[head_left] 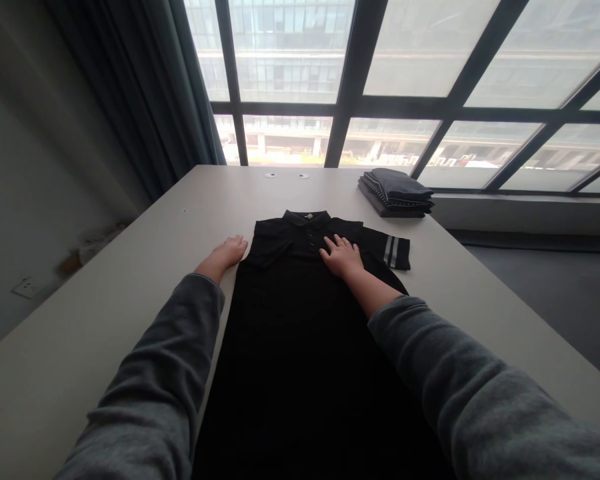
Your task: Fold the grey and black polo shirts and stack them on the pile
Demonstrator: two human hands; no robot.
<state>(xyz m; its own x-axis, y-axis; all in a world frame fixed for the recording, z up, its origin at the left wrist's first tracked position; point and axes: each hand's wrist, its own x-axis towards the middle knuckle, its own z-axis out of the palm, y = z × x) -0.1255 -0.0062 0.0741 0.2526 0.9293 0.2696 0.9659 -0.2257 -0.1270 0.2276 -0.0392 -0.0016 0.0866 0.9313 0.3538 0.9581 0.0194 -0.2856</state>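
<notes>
A black polo shirt [305, 347] lies spread on the white table, its collar [307, 217] toward the window and its buttoned placket facing up. At the left shoulder the sleeve is folded inward over the chest. The right sleeve [395, 251] sticks out sideways and shows two grey stripes near its cuff. My right hand [343, 258] rests on the chest right of the buttons, fingers spread, holding nothing. Flat beside the shirt's left edge is my left hand [231, 251], its fingertips by the folded sleeve. The shirt's lower end runs out of view.
A stack of folded dark clothes [396, 192] sits near the table's far right corner. Two round white cable covers [304, 176] are set in the far edge of the table [130, 293]. Behind stand large windows and a dark curtain [145, 87]. A wall socket [26, 288] is at left.
</notes>
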